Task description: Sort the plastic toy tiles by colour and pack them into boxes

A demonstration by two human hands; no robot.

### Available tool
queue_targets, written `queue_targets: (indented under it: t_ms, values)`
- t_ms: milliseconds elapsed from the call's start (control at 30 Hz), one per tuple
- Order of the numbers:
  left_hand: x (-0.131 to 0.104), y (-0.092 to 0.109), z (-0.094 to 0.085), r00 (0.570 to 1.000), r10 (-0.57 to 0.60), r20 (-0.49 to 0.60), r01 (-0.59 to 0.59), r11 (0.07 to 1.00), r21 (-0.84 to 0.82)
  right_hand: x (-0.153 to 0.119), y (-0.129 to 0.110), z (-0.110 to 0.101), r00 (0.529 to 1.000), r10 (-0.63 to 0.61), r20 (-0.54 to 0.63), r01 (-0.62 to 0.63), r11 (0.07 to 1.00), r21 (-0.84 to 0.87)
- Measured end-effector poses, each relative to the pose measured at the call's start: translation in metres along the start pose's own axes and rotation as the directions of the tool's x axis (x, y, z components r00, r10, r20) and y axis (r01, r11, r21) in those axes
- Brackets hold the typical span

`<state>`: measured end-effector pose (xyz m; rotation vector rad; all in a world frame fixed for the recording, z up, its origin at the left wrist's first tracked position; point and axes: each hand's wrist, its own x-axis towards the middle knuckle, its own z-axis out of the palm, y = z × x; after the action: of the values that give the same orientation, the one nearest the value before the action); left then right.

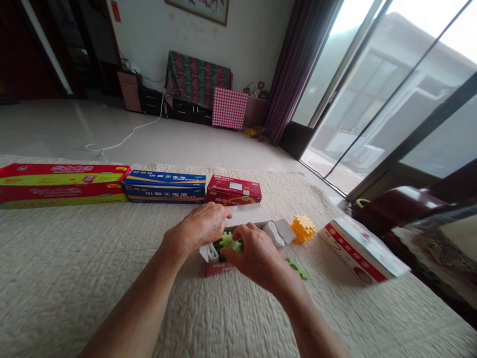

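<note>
An opened red box (218,270) with its lid flap (248,214) raised stands on the cream quilted cover. Green toothed pieces (230,241) lie inside it, between rolled white items (274,234) at the two ends. My left hand (203,224) reaches over the box's far left side, its fingers bent near the raised flap; what its fingertips touch is hidden. Over the right part of the opening, my right hand (257,252) has thumb and fingers spread apart beside the green pieces. Right of the box are a yellow-orange block of toothed pieces (303,228) and a loose green piece (297,268).
Along the far edge stand a long red and green box (63,185), a blue box (166,187) and a closed red box (234,190). A white and red box (363,251) sits at the right. Beyond are a tiled floor and glass doors.
</note>
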<state>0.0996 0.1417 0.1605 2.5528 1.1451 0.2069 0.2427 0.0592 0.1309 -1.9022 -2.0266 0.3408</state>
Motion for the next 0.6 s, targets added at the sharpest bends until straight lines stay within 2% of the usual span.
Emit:
queue_targets:
  t_ms: [333,467,600]
  values:
    - [0.001,-0.003,0.002,1.0,0.022,-0.007,-0.021,0.999,0.047,0.004,0.001,-0.004,0.996,-0.049,0.08,0.048,0.999,0.019]
    - [0.001,-0.003,0.003,1.0,0.023,-0.012,-0.022,0.999,0.046,0.006,0.0,-0.007,0.994,-0.032,0.103,0.032,0.999,0.002]
    - [0.001,-0.003,0.004,1.0,0.003,-0.016,-0.002,0.999,0.048,0.013,-0.001,-0.003,0.995,-0.058,0.083,0.061,0.997,-0.043]
